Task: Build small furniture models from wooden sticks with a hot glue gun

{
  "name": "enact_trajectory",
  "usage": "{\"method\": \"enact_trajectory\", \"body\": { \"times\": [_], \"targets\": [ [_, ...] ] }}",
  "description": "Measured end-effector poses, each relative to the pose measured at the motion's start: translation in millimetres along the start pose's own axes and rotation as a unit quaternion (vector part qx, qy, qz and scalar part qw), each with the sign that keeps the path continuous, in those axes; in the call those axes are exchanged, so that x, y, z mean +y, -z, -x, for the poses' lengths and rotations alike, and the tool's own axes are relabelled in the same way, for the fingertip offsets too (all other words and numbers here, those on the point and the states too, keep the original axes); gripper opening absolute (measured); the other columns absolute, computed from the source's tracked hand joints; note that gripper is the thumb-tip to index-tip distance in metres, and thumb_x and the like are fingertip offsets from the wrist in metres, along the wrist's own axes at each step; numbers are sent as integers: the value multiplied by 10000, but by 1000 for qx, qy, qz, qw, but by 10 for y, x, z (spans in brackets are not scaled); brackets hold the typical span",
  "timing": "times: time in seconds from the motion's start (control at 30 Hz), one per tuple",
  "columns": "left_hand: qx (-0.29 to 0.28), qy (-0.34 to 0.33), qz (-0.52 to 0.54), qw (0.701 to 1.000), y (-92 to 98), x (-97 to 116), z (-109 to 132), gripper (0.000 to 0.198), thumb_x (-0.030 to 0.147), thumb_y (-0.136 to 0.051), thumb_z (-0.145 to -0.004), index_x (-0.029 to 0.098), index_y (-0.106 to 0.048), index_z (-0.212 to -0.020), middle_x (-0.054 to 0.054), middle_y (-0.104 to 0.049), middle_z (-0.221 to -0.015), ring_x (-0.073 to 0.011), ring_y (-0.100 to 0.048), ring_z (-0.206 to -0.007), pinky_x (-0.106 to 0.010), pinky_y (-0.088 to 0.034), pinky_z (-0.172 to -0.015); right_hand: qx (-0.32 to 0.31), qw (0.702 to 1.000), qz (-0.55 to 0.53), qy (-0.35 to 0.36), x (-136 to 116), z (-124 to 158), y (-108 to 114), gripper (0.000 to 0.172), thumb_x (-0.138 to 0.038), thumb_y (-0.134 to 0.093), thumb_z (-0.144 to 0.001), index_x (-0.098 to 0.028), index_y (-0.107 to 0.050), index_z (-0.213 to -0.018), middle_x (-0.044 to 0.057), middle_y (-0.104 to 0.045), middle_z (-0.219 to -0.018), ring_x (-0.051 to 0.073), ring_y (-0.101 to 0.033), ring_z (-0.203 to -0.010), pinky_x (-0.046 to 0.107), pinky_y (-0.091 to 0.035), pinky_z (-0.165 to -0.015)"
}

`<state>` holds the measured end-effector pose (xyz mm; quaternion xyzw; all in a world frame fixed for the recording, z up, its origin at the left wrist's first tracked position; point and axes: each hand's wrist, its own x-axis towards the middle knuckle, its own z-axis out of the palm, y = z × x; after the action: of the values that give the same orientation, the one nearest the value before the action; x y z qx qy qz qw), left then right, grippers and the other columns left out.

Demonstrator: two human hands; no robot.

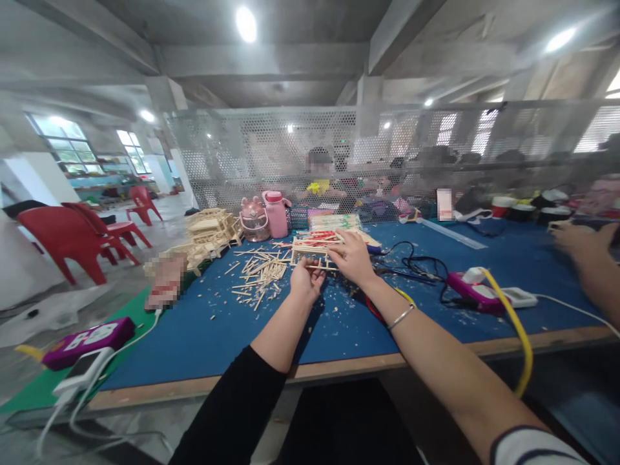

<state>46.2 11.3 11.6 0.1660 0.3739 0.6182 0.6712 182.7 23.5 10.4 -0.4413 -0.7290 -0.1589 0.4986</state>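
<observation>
Both hands are at a small frame built of thin wooden sticks (303,248), held a little above the blue table mat. My left hand (305,281) is closed on its lower front edge, thumb up. Over its right end, my right hand (355,259) reaches with bent fingers pressed to the sticks; the fingertips are partly hidden. Loose short wooden sticks (264,271) lie in a heap just left of the frame. Behind it are packs of sticks with red and green print (334,223).
Stacked wooden stick models (210,232), a pink bottle (276,214) and a clear pink jar (254,219) stand back left. Purple power strips (477,292) (90,342), dark cables (421,258) and a ruler (450,232) lie about. A co-worker's hand (584,239) is at right.
</observation>
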Motion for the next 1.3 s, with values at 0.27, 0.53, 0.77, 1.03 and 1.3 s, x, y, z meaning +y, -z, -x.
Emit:
{"method": "enact_trajectory", "body": {
  "times": [0.27, 0.53, 0.77, 1.03, 1.3],
  "targets": [
    [-53, 9, 59, 997, -42, -43, 72, 200, 222, -394, -879, 159, -508, -728, -19, -599, -693, -107, -599, -611, -259, -482, -648, -73, 995, 61, 40, -216, -4, 71, 238, -319, -518, -847, -245, -732, -922, 62, -479, -1353, 268, -376, -1203, 443, -295, -992],
    [-4, -2, -2, 1000, -56, -71, 56, 101, 136, -472, -798, 131, -519, -708, -29, -582, -655, -94, -586, -552, -237, -482, -602, -1, 1000, -31, 2, -147, 1, 8, 249, -277, -461, -877, -178, -688, -909, 94, -638, -1012, 202, -523, -981, 345, -382, -903],
    [-4, -41, -128, 991, 10, -41, 4, 44, 170, -478, -772, 155, -496, -734, -13, -576, -682, -109, -588, -539, -242, -462, -542, 84, 991, -75, -76, -30, -27, 115, 260, -257, -328, -895, -195, -507, -716, 52, -550, -739, 182, -484, -749, 301, -377, -718],
    [-59, -122, -221, 966, 52, 74, -95, 114, 296, -479, -837, 200, -537, -856, -23, -590, -889, -84, -548, -625, -207, -440, -561, 52, 960, -196, -191, 85, -27, 133, 380, -420, -342, -895, -210, -377, -580, -32, -396, -547, 129, -388, -562, 261, -296, -571],
    [-185, -167, -312, 917, 14, 416, -278, 173, 304, -433, -874, 202, -571, -895, -37, -620, -955, -134, -571, -847, -251, -456, -688, -23, 945, -279, -172, 111, -39, 86, 272, -413, -474, -828, -175, -561, -727, -25, -522, -617, 110, -442, -563, 232, -351, -553]
  ]
}}
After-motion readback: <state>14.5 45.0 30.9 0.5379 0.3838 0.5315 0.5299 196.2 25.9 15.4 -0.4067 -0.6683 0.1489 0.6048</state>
